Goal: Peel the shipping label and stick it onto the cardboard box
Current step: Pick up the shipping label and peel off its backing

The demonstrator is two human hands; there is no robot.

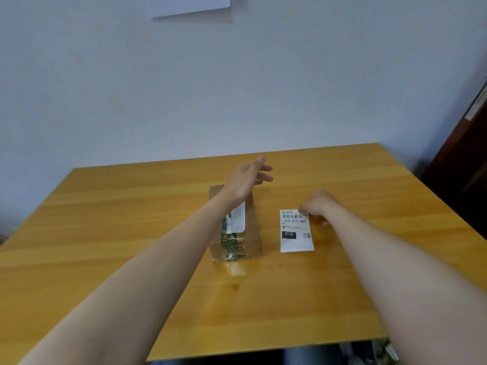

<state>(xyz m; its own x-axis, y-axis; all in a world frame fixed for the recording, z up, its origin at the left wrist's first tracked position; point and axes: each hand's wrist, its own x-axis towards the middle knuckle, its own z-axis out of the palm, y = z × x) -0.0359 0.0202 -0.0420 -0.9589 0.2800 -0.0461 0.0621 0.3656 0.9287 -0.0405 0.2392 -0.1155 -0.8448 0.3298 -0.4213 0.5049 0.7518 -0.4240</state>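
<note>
A small cardboard box (251, 234) wrapped in clear tape, with green print and a white strip on top, stands in the middle of the wooden table (131, 233). My left hand (246, 181) hovers over its far end, fingers spread, holding nothing. To the right of the box lies a white shipping label (295, 231) with a barcode and "070" printed on it, flat on the table. My right hand (317, 205) pinches the label's top right corner with curled fingers.
A pale wall rises behind the table, with a white sheet of paper (189, 5) pinned high up. A dark wooden door or cabinet (463, 180) stands at the right edge. The table's near edge runs along the bottom.
</note>
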